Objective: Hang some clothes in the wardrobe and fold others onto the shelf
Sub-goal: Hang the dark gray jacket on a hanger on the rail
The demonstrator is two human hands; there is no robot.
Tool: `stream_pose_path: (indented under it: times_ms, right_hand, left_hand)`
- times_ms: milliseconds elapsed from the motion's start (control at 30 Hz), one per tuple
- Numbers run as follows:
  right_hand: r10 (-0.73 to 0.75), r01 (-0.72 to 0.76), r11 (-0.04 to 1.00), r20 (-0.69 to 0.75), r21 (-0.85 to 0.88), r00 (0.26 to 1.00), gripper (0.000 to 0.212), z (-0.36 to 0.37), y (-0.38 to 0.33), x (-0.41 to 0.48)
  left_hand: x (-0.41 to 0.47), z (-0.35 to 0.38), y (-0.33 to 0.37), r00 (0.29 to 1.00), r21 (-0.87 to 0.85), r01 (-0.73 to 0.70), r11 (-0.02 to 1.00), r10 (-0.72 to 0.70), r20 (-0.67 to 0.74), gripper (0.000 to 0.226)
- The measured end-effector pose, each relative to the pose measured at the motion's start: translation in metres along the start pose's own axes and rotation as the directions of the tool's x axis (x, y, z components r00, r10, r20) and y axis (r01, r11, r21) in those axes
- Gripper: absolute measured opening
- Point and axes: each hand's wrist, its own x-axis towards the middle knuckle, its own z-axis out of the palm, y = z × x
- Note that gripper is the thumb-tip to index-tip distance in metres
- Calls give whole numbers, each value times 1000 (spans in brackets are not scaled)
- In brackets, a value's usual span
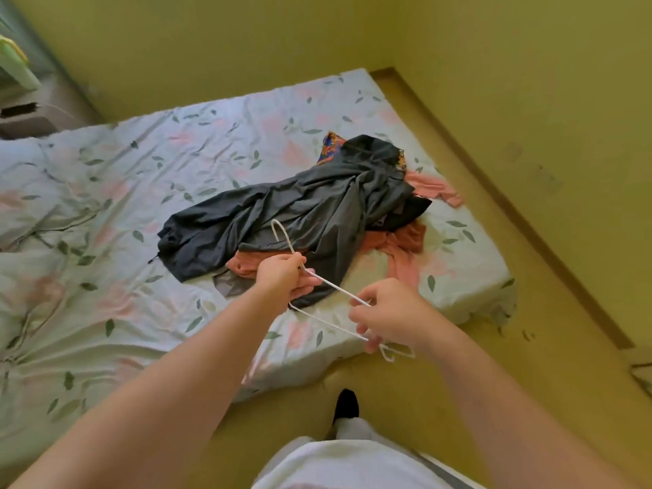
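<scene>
1. Curling round a thin white wire hanger (331, 285) near its hook, the left hand (282, 273) sits mid-frame.
2. The right hand (388, 314) pinches the hanger's other end.
3. Above, the dark grey and pink clothes pile (310, 202) lies on the flowery bed (106, 206); nothing looks hung yet.

Yellow-green walls (211, 37) at 12 & 2 o'clock. Matching floor (529, 312) w/ baseboard (494, 192) at 3. Low bed (106, 206), floral sheet, at 9. Grey furniture (24, 114) at 10, unclear.
</scene>
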Motion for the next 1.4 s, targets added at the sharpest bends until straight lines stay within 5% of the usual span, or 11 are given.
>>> stream_pose_path:
  times_ms: [100, 200, 300, 433, 600, 767, 833, 1000, 1100, 1233, 1400]
  right_hand:
    - [90, -93, 991, 35, 94, 995, 22, -16, -3, 22]
    - [150, -160, 968, 65, 193, 987, 39, -28, -5, 47]
    - [155, -164, 916, 55, 367, 986, 45, -38, 0, 78]
    - [207, -139, 797, -50, 588, 977, 9, -51, 13, 118]
    - [350, -188, 781, -167, 596, 922, 15, -73, 34, 163]
    - [475, -299, 793, -230, 531, 849, 34, -79, 70, 201]
    - [552, -352, 752, -242, 557, 798, 54, -78, 86, 219]
    - [613, -471, 763, -262, 443, 746, 50, -78, 109, 241]
    - [627, -512, 754, -217, 412, 748, 50, -71, 117, 251]
    - [676, -499, 682, -200, 534, 709, 44, -61, 122, 257]
    - [707, -454, 614, -194, 646, 680, 32, -66, 110, 261]
  left_hand:
    - [3, 27, 28, 952, 339, -301, 891, 264, 153, 18]
    - [4, 52, 53, 835, 585, -546, 599, 447, 321, 18]
    - [13, 79, 72, 742, 635, -667, 390, 426, 518, 19]
    - [38, 111, 96, 698, 565, -699, 438, 246, 672, 29]
    - [131, 147, 113, 794, 677, -607, 415, 288, 536, 32]
    - [254, 182, 95, 923, 892, -384, 238, 124, 364, 31]
    - [288, 196, 82, 974, 931, -224, 288, 29, 225, 48]
    - [351, 223, 48, 996, 968, 24, 250, -93, -1, 93]
    - [375, 225, 37, 990, 976, 29, 217, -142, 2, 86]
    - [383, 211, 40, 999, 955, 45, 294, -8, -45, 47]
    - [344, 187, 66, 997, 563, -42, 826, 75, -36, 12]
